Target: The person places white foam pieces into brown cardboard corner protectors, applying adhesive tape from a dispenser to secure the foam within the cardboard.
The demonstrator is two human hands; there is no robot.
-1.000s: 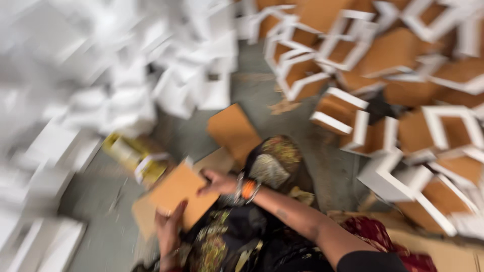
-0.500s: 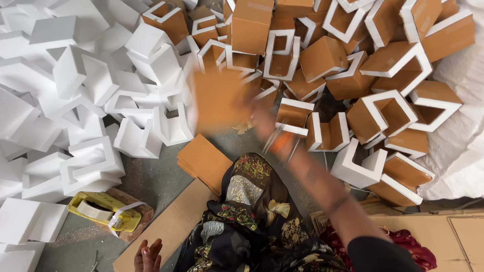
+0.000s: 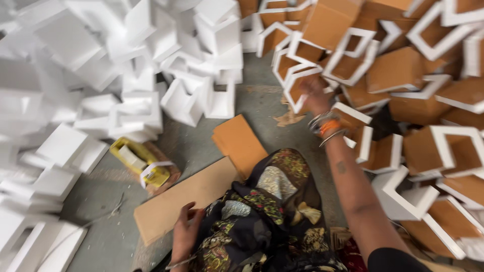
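Near: left hand rests loosely open, fingers curled, on the long cardboard sheet lying on the floor by the patterned lap. It pins the sheet, no grip.

Just beyond the sheet: a smaller stack of cardboard squares; to the left, a yellow tape dispenser on the floor.

Far: right arm fully extended, forearm angled up and away, bangles at the wrist. Right hand is at the pile of cardboard-faced foam corners, on the white rim of the nearest one. It's motion-blurred, so I can't tell whether the fingers are closed on it or only touching.

Judgement: contact should land on the foam rim, not the cardboard face, and low on the pile edge so neighbours don't slide.

Plain white foam pieces are heaped far left, well apart from either hand.
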